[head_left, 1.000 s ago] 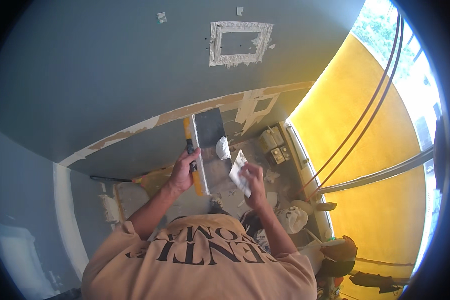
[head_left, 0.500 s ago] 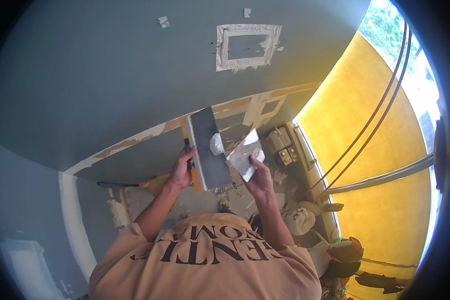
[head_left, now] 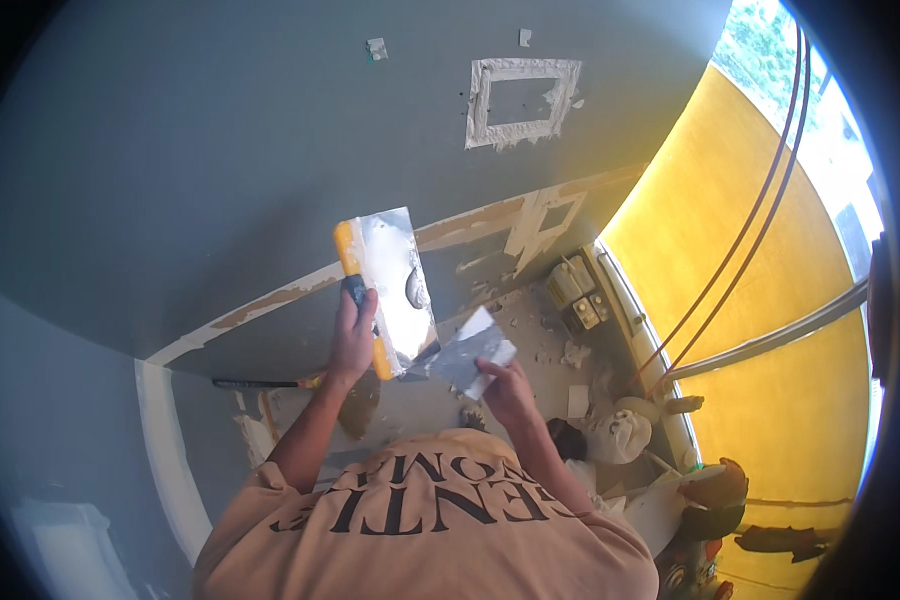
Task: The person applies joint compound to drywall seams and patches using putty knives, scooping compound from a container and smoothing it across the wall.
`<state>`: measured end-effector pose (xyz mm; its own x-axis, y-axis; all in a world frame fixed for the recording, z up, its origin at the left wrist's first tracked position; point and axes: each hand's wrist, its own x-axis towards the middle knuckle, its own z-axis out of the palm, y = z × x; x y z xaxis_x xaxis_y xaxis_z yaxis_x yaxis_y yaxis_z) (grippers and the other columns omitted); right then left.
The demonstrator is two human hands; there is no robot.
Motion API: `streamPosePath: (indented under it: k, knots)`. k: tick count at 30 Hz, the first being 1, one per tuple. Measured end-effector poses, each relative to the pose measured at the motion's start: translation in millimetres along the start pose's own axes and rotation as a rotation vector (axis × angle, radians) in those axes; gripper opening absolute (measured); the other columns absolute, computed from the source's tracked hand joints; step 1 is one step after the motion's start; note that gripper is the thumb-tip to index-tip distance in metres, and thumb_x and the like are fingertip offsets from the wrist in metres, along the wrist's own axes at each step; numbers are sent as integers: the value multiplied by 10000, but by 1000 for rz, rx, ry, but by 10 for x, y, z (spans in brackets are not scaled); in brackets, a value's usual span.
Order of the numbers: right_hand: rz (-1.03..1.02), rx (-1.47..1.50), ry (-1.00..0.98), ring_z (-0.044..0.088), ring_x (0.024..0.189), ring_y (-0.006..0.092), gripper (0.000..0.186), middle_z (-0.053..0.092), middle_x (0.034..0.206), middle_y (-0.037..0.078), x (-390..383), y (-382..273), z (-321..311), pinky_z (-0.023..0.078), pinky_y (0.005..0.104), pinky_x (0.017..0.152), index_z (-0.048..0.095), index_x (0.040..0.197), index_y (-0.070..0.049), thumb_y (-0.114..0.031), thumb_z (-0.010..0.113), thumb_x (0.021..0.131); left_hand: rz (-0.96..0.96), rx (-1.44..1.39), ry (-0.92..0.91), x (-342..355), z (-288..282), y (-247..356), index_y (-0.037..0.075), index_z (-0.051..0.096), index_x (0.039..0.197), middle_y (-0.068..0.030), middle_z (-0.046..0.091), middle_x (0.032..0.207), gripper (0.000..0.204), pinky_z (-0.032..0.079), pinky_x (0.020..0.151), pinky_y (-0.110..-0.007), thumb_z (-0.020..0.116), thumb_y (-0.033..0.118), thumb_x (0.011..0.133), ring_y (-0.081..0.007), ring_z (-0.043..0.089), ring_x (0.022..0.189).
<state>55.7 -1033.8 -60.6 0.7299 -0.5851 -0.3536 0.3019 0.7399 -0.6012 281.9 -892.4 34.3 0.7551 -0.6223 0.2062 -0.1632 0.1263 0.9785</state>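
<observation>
My left hand (head_left: pixel 351 340) is closed around the black grip of a wide drywall knife (head_left: pixel 385 262) with yellow ends. Its broad metal blade shines brightly and carries a small lump of putty (head_left: pixel 416 290) near its right edge. My right hand (head_left: pixel 510 390) grips a smaller putty knife (head_left: pixel 462 358), whose flat blade is smeared with white. That blade meets or overlaps the wide blade's lower right corner; whether they touch I cannot tell. The right hand hides the smaller tool's handle.
Ahead stands a grey wall (head_left: pixel 270 150) with a putty-edged rectangle (head_left: pixel 478 105) and a partly coated seam (head_left: pixel 260 312). Debris and a dark-handled tool (head_left: pixel 260 383) lie on the floor. Yellow sheeting (head_left: pixel 700 200) and red cords (head_left: pixel 730 260) are at right, with a white bag (head_left: pixel 620 440) nearby.
The wide drywall knife has tilted, turning its blade from dark to bright. My right hand has lowered the putty knife toward the wide blade's lower corner. The view has shifted slightly.
</observation>
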Motion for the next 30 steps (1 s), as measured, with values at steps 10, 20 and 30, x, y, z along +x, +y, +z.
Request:
streamPosePath:
  k: [10,20,30]
  knots:
    - [-54,96,35,646,1147,213,422,670,1250,77,372,474,221,503,370,1011,551,1327,-13,96,610,924,212,640,-465,-16,191,104,-42,486,1231,-299,641,822,346,483,622,-530,523,259,1064,-505,643,806]
    - [-39,222,-95,639,1166,199,453,651,1289,50,962,91,98,519,402,1009,523,1381,-66,18,637,951,137,836,-626,609,330,-173,-102,529,1195,-329,652,874,422,511,727,-527,501,299,1064,-499,662,860]
    - [-620,-191,-80,626,1150,194,453,648,1291,53,2521,-1853,355,476,333,1006,541,1361,-30,28,665,929,-286,307,98,825,-729,-441,-18,584,1271,-96,672,1109,381,492,869,-333,494,306,1091,-162,617,980]
